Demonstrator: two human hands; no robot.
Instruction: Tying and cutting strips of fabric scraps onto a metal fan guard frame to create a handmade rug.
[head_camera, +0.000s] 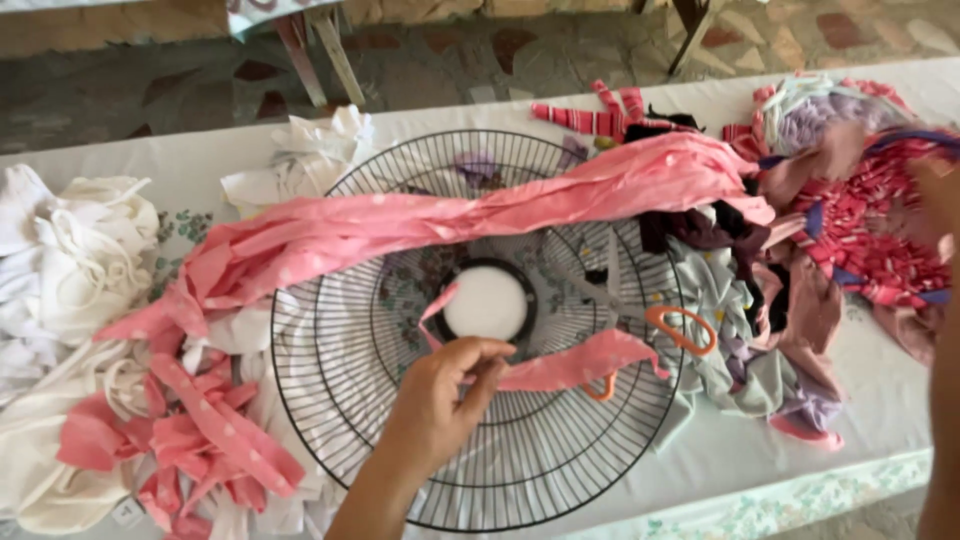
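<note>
A round black wire fan guard (480, 330) lies flat on a white cloth-covered table (880, 420), its white plastic hub (486, 302) at the centre. The left hand (440, 400) reaches in from the near edge, thumb and fingertips pressed together, pinching a short pink fabric strip (570, 365) just near of the hub; the strip runs off to the right. A long twisted pink dotted cloth (450, 225) crosses the guard's far half. Orange-handled scissors (650, 315) rest on the guard's right side. White rags (70, 260) sit at left, mixed fabric scraps (850, 200) at right. The right hand (940, 330) is a blur at the right edge; its fingers cannot be made out.
</note>
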